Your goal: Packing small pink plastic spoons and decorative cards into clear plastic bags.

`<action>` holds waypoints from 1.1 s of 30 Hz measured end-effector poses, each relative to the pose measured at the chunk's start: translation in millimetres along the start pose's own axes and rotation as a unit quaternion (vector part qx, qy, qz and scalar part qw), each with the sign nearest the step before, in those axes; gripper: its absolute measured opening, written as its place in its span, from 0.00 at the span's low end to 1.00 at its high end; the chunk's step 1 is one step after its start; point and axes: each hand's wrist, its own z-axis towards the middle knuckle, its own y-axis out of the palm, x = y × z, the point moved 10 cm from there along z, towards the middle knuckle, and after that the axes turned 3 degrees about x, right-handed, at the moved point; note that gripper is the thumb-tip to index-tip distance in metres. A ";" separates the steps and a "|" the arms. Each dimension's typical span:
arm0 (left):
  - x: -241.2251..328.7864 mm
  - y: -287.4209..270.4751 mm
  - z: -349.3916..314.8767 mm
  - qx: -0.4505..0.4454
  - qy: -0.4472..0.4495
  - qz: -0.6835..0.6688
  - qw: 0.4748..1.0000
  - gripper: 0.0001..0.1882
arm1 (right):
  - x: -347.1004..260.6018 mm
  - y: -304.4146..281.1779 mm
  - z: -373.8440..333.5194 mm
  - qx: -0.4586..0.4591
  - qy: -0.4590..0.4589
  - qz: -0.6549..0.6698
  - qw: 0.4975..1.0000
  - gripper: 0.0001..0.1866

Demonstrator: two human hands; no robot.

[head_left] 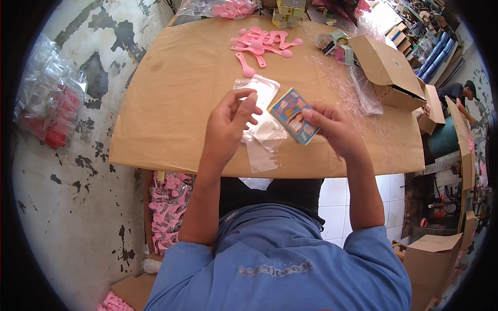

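Note:
My right hand (337, 127) grips a small stack of blue printed cards (294, 115) at its right side, thumb on top, tilted above the table. My left hand (231, 119) hovers to the left of the cards, apart from them. Its fingers are loosely bent and spread, and nothing shows in them. Beneath both hands lie clear plastic bags (263, 160), overlapping near the table's front edge. Farther back is a loose pile of pink plastic spoons (254, 45), with one spoon (245, 66) lying closer to the bags.
A brown-covered table (166, 103) spans the front. On its right stand a cardboard box (389, 70) and more clear bags (365, 90). Small boxes (286, 13) are stacked at the back. Bagged pink spoons (168, 207) sit below left. Another person (459, 93) is far right.

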 end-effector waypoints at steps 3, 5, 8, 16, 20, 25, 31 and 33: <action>1.7 -19.2 -7.5 0.030 0.011 0.004 0.999 0.21 | -2.2 -53.2 19.5 0.064 0.003 -0.072 0.995 0.24; 1.0 -25.1 -11.7 0.038 0.012 0.003 0.999 0.19 | 1.2 -87.1 36.4 0.098 0.015 -0.115 0.988 0.23; -2.2 -30.9 -16.6 0.070 0.025 0.050 0.996 0.16 | 8.7 -111.6 51.7 0.129 0.047 -0.196 0.971 0.23; -12.1 -66.0 -36.5 0.149 0.002 0.159 0.976 0.18 | 5.8 -105.8 51.4 0.152 0.073 -0.275 0.946 0.24; -9.7 -89.7 -48.1 0.184 0.060 0.132 0.972 0.22 | 13.4 -101.4 57.5 0.158 0.072 -0.228 0.958 0.23; -2.9 -89.1 -62.7 0.195 0.058 0.129 0.971 0.21 | -10.9 -81.2 58.9 0.164 0.040 -0.420 0.892 0.23; -3.8 -89.4 -82.1 0.193 0.050 0.175 0.964 0.18 | -19.3 -94.7 66.8 0.194 -0.085 -0.575 0.790 0.26; -4.8 -97.3 -90.1 0.204 0.052 0.177 0.961 0.17 | -9.4 -106.9 71.6 0.189 -0.061 -0.524 0.828 0.28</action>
